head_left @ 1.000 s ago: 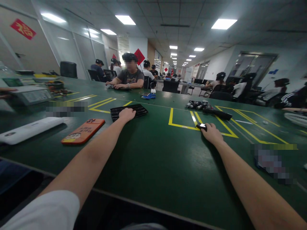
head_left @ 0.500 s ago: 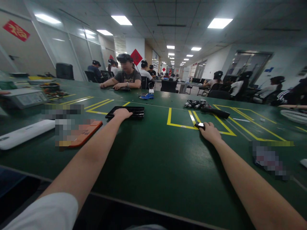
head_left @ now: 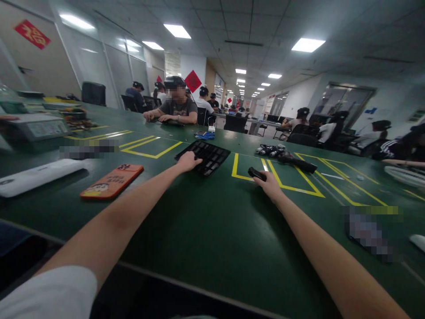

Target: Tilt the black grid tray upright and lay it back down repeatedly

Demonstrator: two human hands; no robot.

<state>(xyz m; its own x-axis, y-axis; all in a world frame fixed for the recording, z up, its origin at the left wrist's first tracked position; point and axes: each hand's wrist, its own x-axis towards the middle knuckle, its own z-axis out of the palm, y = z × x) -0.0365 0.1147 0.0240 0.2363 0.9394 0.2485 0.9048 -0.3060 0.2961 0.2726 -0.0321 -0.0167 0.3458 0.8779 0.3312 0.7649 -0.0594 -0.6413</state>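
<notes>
My left hand (head_left: pixel 188 163) is closed on the near edge of a black tray (head_left: pixel 214 157) with a grid of compartments. The tray is tilted up, its gridded face turned partly toward me. To the right, my right hand (head_left: pixel 270 185) grips a small black oblong object (head_left: pixel 256 173) with a rounded end; its exact kind is unclear. That hand is raised over the table near the yellow tape outline (head_left: pixel 241 175). Between the two hands lies a stretch of green tabletop (head_left: pixel 212 230).
An orange phone case (head_left: pixel 113 180) and a white oblong device (head_left: pixel 40 176) lie on the left. Beyond my right hand are black cylindrical parts (head_left: pixel 272 150) and a dark tube (head_left: pixel 300 164). Across the table sits a person (head_left: pixel 179 106). A grey box (head_left: pixel 36 128) stands far left.
The tray has shifted right and tipped from nearly flat to tilted. My right hand has lifted the small black object from the tape outline and moved it left.
</notes>
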